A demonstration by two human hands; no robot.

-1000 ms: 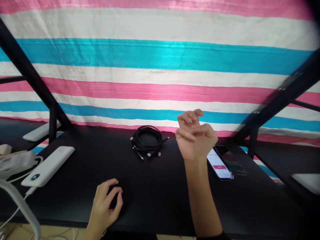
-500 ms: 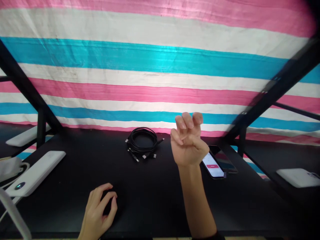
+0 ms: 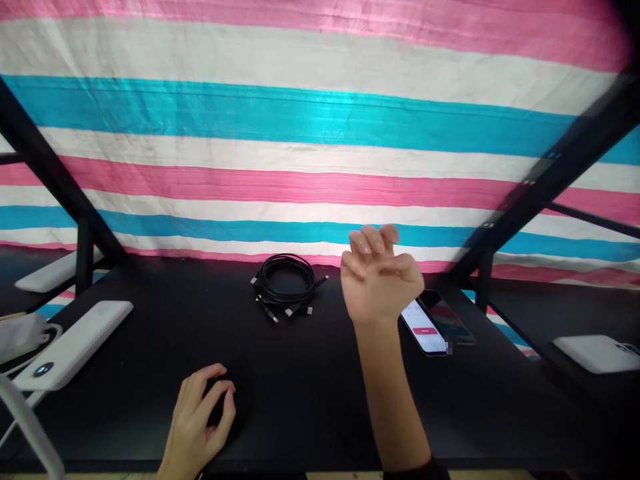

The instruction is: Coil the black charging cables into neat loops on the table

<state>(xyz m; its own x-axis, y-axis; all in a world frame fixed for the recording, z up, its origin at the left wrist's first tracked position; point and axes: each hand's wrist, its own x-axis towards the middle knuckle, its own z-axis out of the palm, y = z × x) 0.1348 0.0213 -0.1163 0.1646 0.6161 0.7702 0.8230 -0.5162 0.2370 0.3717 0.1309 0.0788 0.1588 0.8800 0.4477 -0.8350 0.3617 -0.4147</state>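
Note:
My right hand (image 3: pixel 379 280) is raised above the black tabletop (image 3: pixel 295 380), palm towards me. Its fingers are loosely curled, the thumb stands out to the right, and nothing is in it. Behind it, to the right, a lit phone (image 3: pixel 425 332) lies beside a dark-screened phone (image 3: pixel 450 320), partly hidden by the hand and the lit phone. My left hand (image 3: pixel 203 413) rests near the front edge, fingers bent and spaced from the thumb, holding nothing. Further back, between the hands, lies a coiled black cable (image 3: pixel 286 280) with several metal plugs at its near side.
At left lies a white power bank (image 3: pixel 75 350) with a small round display, next to a white charger (image 3: pixel 23 333) and cords. Another white device (image 3: pixel 595 353) is at far right. Black slanted frame bars (image 3: pixel 540 173) flank the table, with a striped sheet (image 3: pixel 320 160) behind.
My right hand has tipped slightly, its thumb swinging outward to the right and its fingertips shifting a little left. My left hand has stayed in place.

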